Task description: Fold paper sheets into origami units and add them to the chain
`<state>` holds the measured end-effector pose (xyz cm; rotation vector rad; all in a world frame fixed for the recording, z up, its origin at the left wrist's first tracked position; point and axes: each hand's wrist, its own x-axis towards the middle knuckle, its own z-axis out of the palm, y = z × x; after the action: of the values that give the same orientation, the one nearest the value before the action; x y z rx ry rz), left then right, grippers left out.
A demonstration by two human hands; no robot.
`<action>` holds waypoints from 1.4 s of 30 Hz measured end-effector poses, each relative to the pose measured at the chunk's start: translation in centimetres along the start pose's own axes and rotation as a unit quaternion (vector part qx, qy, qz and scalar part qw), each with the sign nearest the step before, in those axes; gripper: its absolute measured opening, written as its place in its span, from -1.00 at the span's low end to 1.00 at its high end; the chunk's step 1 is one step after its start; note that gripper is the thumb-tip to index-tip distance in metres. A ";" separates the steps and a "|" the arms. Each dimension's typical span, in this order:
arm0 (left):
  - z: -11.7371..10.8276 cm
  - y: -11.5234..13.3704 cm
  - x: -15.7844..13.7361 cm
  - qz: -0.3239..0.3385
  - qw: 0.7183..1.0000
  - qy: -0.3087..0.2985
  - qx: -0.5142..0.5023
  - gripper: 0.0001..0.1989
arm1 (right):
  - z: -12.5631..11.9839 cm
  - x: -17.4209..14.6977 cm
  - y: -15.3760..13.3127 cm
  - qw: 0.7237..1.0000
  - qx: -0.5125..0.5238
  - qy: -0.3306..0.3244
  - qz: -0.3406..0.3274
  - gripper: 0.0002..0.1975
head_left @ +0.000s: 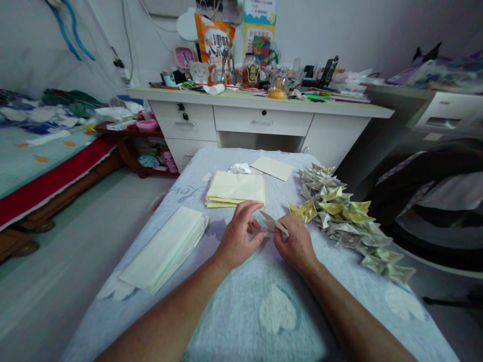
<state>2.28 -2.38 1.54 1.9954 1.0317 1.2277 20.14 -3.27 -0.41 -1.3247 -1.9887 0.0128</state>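
Note:
A small piece of folded paper (269, 221) with pointed corners is held above the cloth. My right hand (297, 242) pinches its right end between thumb and fingers. Close to its left side is my left hand (241, 235), fingers curved and apart, with nothing visible between them. Beyond the hands lies a stack of cream paper sheets (237, 187) with yellow edges. To the left is a long bundle of pale paper (166, 247). Rows of folded paper pieces (341, 213), silver and gold, stretch along the right side; one gold piece (303, 211) sits near my right hand.
A patterned blue cloth (226, 311) covers the table. At its far end are a flat cream sheet (272, 167) and a crumpled white tissue (240, 168). Behind stands a white desk (260, 122) crowded with items. A bed (49, 161) is left, a washing machine (445, 166) right.

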 end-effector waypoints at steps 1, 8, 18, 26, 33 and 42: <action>-0.1 0.1 0.1 0.007 1.000 -0.013 0.007 -0.45 | 0.0 0.0 0.0 1.000 -0.001 -0.003 -0.002 -0.89; -0.4 0.2 0.2 0.041 0.998 -0.030 0.023 -0.66 | -0.1 -0.2 -0.2 1.000 0.010 -0.008 0.003 -0.87; -0.4 0.2 0.0 0.052 0.995 -0.076 0.027 -0.73 | -0.1 -0.1 -0.6 0.999 0.029 -0.017 0.004 -0.86; -0.5 0.0 0.4 0.008 0.997 -0.074 -0.034 -0.77 | -0.2 -0.1 -0.2 0.999 0.047 -0.026 0.008 -0.80; -0.5 -0.6 0.4 0.008 0.996 -0.076 -0.038 -0.75 | -0.2 -0.1 0.0 1.000 0.023 -0.015 0.002 -0.71; -0.8 -1.0 0.6 0.030 0.995 -0.098 0.012 -0.84 | -0.3 0.0 -0.3 0.996 -0.041 -0.076 -0.007 -0.73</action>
<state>1.41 -1.27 1.33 2.1299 0.8991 1.0291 20.07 -3.50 -0.12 -1.3985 -2.1462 0.0257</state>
